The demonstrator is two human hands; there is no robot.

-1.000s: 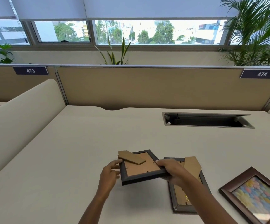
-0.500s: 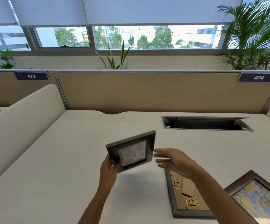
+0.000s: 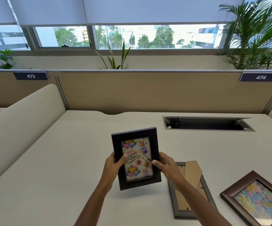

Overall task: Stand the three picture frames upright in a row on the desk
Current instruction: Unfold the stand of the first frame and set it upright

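I hold a black picture frame [image 3: 136, 156] with a birthday balloon picture upright above the desk [image 3: 63, 160], picture facing me. My left hand [image 3: 114, 163] grips its left edge and my right hand [image 3: 166, 163] grips its right edge, thumbs on the front. A grey frame [image 3: 177, 209] lies face down to the right, its cardboard stand [image 3: 193, 172] raised, partly hidden by my right forearm. A brown frame [image 3: 256, 198] with a pastel picture lies face up at the lower right.
An open cable slot [image 3: 207, 123] is cut into the desk at the back right. A tan partition [image 3: 148, 92] closes the back, a rounded cream divider [image 3: 21, 121] the left side. Plants stand behind the partition under the windows.
The black frame went from lying back-up in both hands to held upright in portrait, picture toward me. My right hand let go briefly, then gripped its right edge again.
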